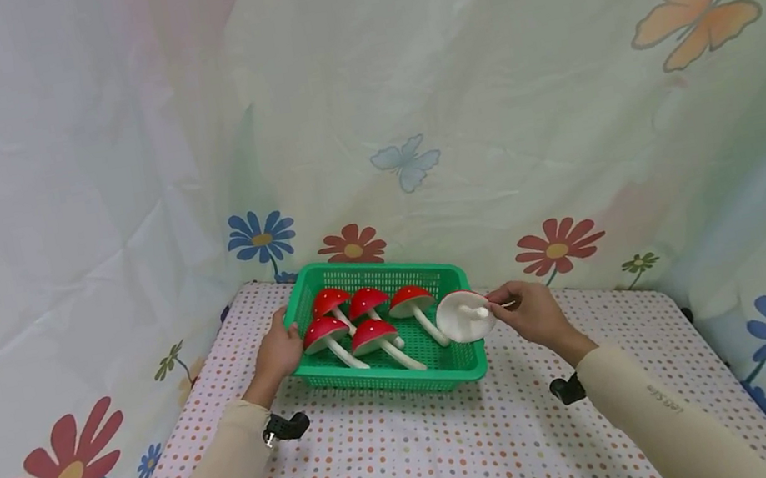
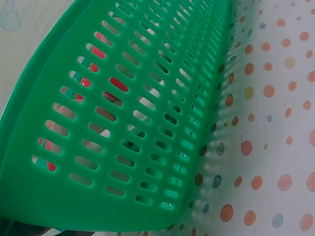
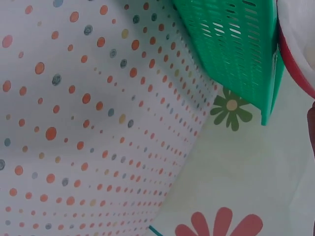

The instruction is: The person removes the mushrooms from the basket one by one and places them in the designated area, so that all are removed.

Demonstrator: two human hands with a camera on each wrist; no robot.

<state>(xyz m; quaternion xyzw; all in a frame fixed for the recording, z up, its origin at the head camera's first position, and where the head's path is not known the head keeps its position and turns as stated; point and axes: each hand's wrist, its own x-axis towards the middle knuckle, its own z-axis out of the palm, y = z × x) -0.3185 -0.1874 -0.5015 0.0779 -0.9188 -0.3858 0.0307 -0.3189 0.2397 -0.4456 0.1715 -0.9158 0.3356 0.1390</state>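
Observation:
A green plastic basket [image 1: 383,378] with slotted walls stands on the table, holding several toy mushrooms [image 1: 372,332] with white-spotted red caps and curved white stems. My left hand [image 1: 278,351] grips the basket's left end at the rim. Over the basket's right end, my right hand [image 1: 536,316] pinches the edge of another mushroom [image 1: 453,322], its pale underside and stem turned towards me. In the right wrist view, this mushroom's red cap edge [image 3: 297,73] overlaps the basket's rim. The slotted wall [image 2: 54,189] fills much of the left wrist view, with red caps showing through.
A dotted cloth [image 1: 420,461] covers the table. Behind it and at both sides hangs a pale curtain [image 1: 501,126] printed with flowers and butterflies, close to the basket's far side.

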